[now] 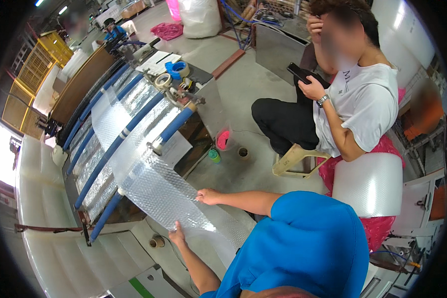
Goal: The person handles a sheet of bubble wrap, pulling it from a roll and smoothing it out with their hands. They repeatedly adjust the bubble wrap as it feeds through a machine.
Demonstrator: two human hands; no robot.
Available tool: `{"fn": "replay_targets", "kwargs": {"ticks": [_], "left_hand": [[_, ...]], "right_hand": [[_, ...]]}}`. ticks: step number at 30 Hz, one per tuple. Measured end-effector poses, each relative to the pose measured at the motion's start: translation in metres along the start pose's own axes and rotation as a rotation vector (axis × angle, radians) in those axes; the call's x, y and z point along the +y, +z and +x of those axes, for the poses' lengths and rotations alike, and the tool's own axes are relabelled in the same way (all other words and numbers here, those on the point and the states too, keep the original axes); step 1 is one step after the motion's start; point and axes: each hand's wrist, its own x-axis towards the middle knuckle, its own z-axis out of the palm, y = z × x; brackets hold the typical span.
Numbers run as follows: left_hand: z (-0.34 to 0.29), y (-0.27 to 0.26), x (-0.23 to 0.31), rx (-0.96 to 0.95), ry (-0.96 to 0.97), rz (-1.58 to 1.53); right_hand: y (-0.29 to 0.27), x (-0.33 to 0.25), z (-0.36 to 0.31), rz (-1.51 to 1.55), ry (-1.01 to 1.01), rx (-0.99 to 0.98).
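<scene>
A long clear strip of bubble wrap point(159, 191) runs off the blue rollers of a machine and down toward my body. My right hand point(209, 196) is closed on its right edge, fingers pinched together. My left hand point(177, 233) grips the opposite edge, lower down, with part of its fingers hidden by the film. Between the two hands the strip lies fairly flat and shiny. Below them it sags toward my blue shirt.
The machine's blue rollers point(119, 144) stand to the left. Tape rolls point(181, 68) lie on its far corner. A seated person point(355, 99) in a white shirt holds a phone at right, beside a bubble wrap roll point(367, 184). A green bottle point(214, 156) stands on the floor.
</scene>
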Motion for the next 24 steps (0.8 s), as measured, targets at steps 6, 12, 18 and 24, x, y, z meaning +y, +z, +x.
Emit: {"fn": "replay_targets", "kwargs": {"ticks": [6, 12, 18, 24], "left_hand": [[0.011, -0.01, 0.026, 0.06, -0.091, -0.188], [-0.002, -0.018, -0.001, 0.05, -0.227, -0.185], [-0.039, -0.031, 0.034, -0.149, -0.385, -0.346], [-0.083, -0.039, -0.041, -0.553, -0.432, -0.46]], "right_hand": [[-0.001, -0.039, -0.004, 0.584, 0.043, 0.028], [0.017, -0.039, -0.07, -0.102, -0.207, 0.545], [0.064, -0.007, -0.08, 0.346, 0.29, -0.676], [0.105, -0.022, -0.139, 0.768, 0.298, -1.053]]}}
